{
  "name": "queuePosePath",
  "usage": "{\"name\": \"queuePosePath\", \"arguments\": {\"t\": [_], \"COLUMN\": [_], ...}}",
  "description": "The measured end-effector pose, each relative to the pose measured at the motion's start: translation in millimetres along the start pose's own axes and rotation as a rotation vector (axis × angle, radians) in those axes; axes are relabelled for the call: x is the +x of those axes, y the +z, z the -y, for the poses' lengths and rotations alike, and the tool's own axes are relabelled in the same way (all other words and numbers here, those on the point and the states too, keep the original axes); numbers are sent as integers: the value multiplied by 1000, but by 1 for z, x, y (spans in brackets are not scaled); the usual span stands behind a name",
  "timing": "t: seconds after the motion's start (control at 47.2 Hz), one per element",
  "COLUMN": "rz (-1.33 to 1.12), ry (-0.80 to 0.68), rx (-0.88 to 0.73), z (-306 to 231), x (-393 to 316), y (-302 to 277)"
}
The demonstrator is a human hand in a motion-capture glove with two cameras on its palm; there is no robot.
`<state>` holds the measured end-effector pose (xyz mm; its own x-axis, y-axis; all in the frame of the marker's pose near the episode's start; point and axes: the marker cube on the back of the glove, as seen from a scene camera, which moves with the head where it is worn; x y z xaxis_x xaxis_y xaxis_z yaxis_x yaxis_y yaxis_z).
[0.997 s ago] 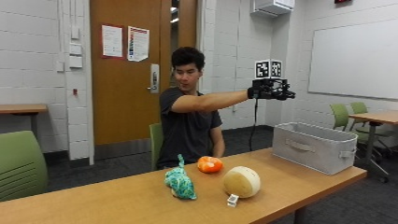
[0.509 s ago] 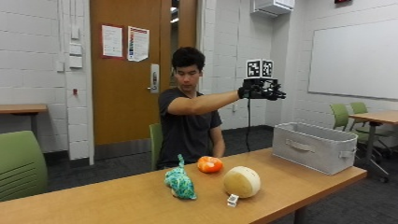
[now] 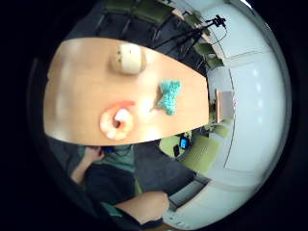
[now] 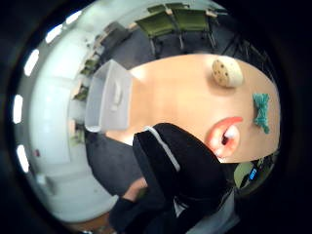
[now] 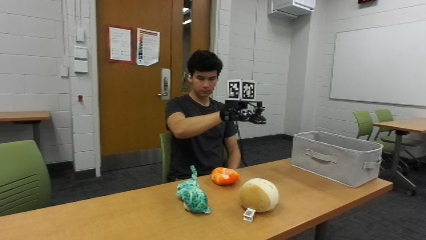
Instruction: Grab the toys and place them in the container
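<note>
His gloved hand [image 5: 239, 111] hangs high over the table [image 5: 133, 210], fingers probably relaxed, holding nothing; reaching down, it could nudge the round ball [image 5: 259, 194] rolling.

The outside view looks across the table [image 5: 133, 212] from its far side, facing the seated person, with the grey container [image 5: 336, 157] at about three o'clock. Both palm views look down from high above the table — neither is near anything. All three share the tabletop and the toys; only the thumb-side view also takes in the container.
</note>
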<state>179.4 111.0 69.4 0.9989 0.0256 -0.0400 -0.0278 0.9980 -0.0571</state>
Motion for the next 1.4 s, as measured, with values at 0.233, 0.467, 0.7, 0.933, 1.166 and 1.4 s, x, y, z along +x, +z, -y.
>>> {"name": "queuePosePath", "arguments": {"t": [0.233, 0.467, 0.7, 0.933, 1.166, 1.4], "rz": [53, 55, 51, 9, -14, -13], "ry": [78, 106, 124, 136, 137, 195], "rx": [-66, -117, -183, -107, 4, -159], "z": [-24, -41, -51, -65, -66, -45], "x": [34, 43, 47, 49, 51, 60], "y": [92, 175, 215, 218, 209, 196]}}
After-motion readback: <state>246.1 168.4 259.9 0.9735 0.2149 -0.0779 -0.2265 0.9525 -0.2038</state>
